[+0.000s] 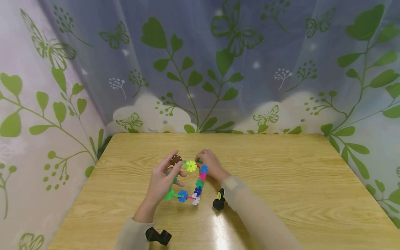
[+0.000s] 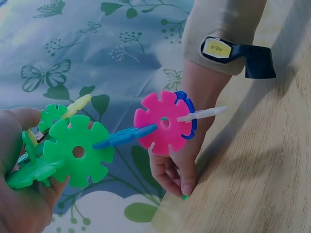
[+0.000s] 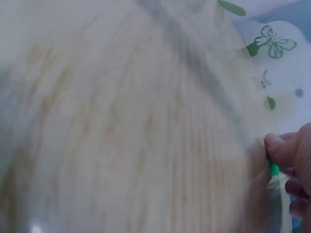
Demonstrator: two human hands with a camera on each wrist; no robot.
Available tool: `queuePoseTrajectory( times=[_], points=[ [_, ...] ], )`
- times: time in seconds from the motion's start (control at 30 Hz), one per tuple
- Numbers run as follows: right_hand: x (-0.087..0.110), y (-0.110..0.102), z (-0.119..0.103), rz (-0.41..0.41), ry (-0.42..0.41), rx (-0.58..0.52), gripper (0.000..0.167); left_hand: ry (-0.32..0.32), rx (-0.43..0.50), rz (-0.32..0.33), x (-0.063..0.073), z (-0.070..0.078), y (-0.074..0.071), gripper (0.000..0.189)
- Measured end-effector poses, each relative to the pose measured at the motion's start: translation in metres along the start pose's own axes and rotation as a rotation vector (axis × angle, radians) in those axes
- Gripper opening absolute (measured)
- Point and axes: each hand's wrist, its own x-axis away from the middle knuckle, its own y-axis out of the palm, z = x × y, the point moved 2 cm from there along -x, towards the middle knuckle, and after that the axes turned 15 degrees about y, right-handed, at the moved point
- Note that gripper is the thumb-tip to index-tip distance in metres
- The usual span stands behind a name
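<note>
A chain of colourful notched interlocking plastic discs hangs from my left hand (image 1: 162, 182), bent into an open loop. Its brown disc (image 1: 176, 159) sits between my left thumb and forefinger, beside a yellow disc (image 1: 191, 166). Along the near side run a blue disc (image 1: 182, 196) and a white disc (image 1: 196, 199). In the left wrist view, a bright green disc (image 2: 65, 138), a blue disc seen edge-on (image 2: 119, 139) and a pink disc (image 2: 150, 121) link up. My right hand (image 1: 210, 165) pinches a small green piece (image 3: 273, 167), mostly hidden by the fingers, beyond the chain's blue end.
The wood-grain table (image 1: 281, 194) stretches out under both hands. A leaf-and-butterfly curtain (image 1: 200, 69) hangs behind its far edge and on both sides. A black wrist mount (image 1: 218, 201) juts from the right sleeve, another black mount (image 1: 159, 236) from the left.
</note>
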Motion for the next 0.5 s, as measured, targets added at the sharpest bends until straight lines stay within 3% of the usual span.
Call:
queuePoseTrajectory(
  times=[0.23,0.5],
  points=[
    [0.003,-0.005,0.008,-0.072,0.151,-0.041,0.027,-0.001,0.000,0.009,0.001,0.000,0.001,0.046],
    [0.013,-0.010,0.026,-0.006,0.233,-0.265,0.023,0.005,0.000,-0.008,0.001,0.001,0.003,0.045]
  ],
)
